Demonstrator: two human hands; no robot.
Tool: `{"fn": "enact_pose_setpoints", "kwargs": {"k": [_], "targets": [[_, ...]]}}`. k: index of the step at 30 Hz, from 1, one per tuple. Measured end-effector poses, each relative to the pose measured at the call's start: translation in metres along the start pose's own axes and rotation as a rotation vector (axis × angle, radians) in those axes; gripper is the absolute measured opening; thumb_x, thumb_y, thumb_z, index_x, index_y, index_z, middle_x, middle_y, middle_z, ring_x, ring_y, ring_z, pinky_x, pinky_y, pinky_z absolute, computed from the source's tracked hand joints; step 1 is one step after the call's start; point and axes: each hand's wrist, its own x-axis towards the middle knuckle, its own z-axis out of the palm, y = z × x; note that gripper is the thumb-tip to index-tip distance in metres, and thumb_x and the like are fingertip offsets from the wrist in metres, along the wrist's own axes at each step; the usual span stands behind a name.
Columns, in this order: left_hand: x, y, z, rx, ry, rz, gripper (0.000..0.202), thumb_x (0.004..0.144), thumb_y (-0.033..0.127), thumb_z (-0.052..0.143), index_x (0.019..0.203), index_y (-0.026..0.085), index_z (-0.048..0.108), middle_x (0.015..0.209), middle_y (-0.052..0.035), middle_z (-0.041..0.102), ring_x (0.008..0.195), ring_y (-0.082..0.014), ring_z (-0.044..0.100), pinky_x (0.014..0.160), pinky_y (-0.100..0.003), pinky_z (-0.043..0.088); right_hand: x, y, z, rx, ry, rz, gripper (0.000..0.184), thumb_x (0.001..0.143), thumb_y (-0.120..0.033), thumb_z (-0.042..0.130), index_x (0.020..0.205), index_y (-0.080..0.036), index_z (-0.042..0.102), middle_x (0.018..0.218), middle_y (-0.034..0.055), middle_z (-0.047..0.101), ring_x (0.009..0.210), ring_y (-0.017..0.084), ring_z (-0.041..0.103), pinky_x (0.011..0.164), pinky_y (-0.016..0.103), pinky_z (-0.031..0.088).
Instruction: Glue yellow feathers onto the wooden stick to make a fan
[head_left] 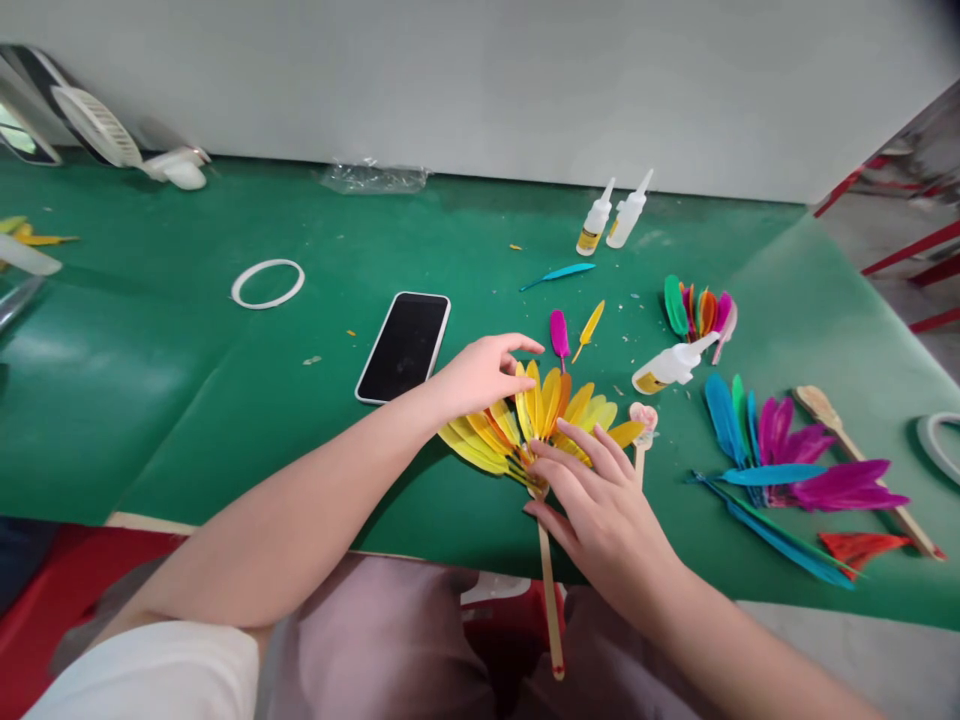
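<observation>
The right hand (600, 490) lies low over the yellow feather fan (551, 400), with its fingers spread across the narrow part where the feathers come together. Its thumb is beside the top of the flat wooden stick (550, 590). I cannot tell if these fingers pinch the fan or just press on it. The left hand (484, 370) is on the far left side of the fan, up by the feather tips. Its thumb and fingers are apart with a gap between them, and I see nothing held there. The thumb is right at a yellow tip, but I can't tell if it touches. The fan spreads out away from the right fingertips, to both sides and toward the back of the table (187, 400). The stick goes the other way, from those fingertips back to the person, and its red end pokes out past the table edge. So the right hand is nearer to the stick, and the left hand is nearer to the tips. Just past the left fingers lie a loose pink feather (559, 335) and a small yellow feather (589, 330). A black phone (403, 347) is left of that hand. Beyond the right hand, a glue bottle (666, 370) lies on its side.
</observation>
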Motion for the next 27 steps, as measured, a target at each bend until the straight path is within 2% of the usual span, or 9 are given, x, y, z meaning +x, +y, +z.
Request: {"fn": "enact_pose_setpoints", "kwargs": {"k": [7,14,20,23,27], "targets": [[0.0,-0.002,-0.001,-0.001,-0.015,-0.027,0.04,0.073,0.02,0.058,0.113,0.019,0.052,0.058,0.0047,0.049,0.055,-0.0103,0.052,0.05,-0.02,0.038,-0.003,-0.001,0.001,0.0,0.023,-0.014,0.013,0.08,-0.022,0.057,0.092,-0.02,0.058,0.11,0.0018,0.063,0.117,0.023,0.045,0.102,0.047,0.031],[0.0,-0.005,0.0,0.022,-0.014,-0.01,0.04,0.074,0.024,0.058,0.113,0.02,0.053,0.058,0.0037,0.051,0.055,-0.0115,0.054,0.048,-0.02,0.039,-0.005,-0.001,0.005,-0.018,0.023,-0.013,0.014,0.08,-0.025,0.057,0.094,-0.02,0.058,0.11,0.0023,0.063,0.115,0.021,0.047,0.102,0.045,0.031],[-0.01,-0.004,-0.024,0.081,-0.116,-0.116,0.059,0.071,0.036,0.061,0.125,0.024,0.042,0.073,-0.002,0.064,0.057,-0.0136,0.058,0.05,-0.021,0.041,-0.004,0.0,0.004,-0.012,0.052,-0.018,0.016,0.08,-0.026,0.056,0.095,-0.022,0.059,0.109,0.0019,0.064,0.117,0.021,0.046,0.103,0.045,0.029],[-0.015,-0.006,-0.035,0.062,-0.183,-0.13,0.063,0.069,0.03,0.064,0.127,0.025,0.041,0.073,-0.0012,0.065,0.065,-0.0148,0.06,0.054,-0.021,0.043,-0.005,-0.001,0.004,-0.013,0.059,-0.021,0.016,0.081,-0.026,0.056,0.096,-0.022,0.06,0.109,0.0018,0.064,0.118,0.022,0.045,0.103,0.046,0.03],[-0.012,-0.012,-0.033,0.06,-0.193,-0.088,0.058,0.069,0.025,0.063,0.125,0.024,0.044,0.072,-0.0008,0.064,0.064,-0.0139,0.06,0.056,-0.021,0.043,-0.005,-0.002,0.005,-0.019,0.057,-0.018,0.015,0.081,-0.026,0.055,0.095,-0.022,0.06,0.109,0.0018,0.064,0.118,0.022,0.045,0.102,0.047,0.031]]}}
